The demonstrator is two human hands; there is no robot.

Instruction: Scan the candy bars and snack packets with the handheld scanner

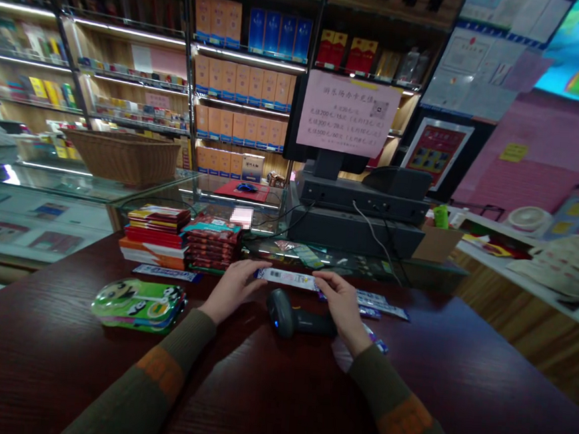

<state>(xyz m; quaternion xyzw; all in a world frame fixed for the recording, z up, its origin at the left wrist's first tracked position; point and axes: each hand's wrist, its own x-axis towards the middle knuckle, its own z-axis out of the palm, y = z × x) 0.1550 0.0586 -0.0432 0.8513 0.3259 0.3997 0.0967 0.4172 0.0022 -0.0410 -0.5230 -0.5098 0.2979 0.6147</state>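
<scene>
Between my two hands a long narrow white-and-blue packet with a barcode is held level, just above the table. The fingers of my left hand pinch its left end, and my right hand grips its right end. Below the packet a black barcode scanner with a small blue light lies on the dark wooden table, its handle reaching toward my right wrist. More such packets lie to the right of my right hand, and another wrapper is partly hidden under my right forearm.
On the left are a green panda-print pack, a single packet, a stack of red and orange packs and a pile of dark red bags. A cash-register unit stands behind, beside a glass counter with a wicker basket.
</scene>
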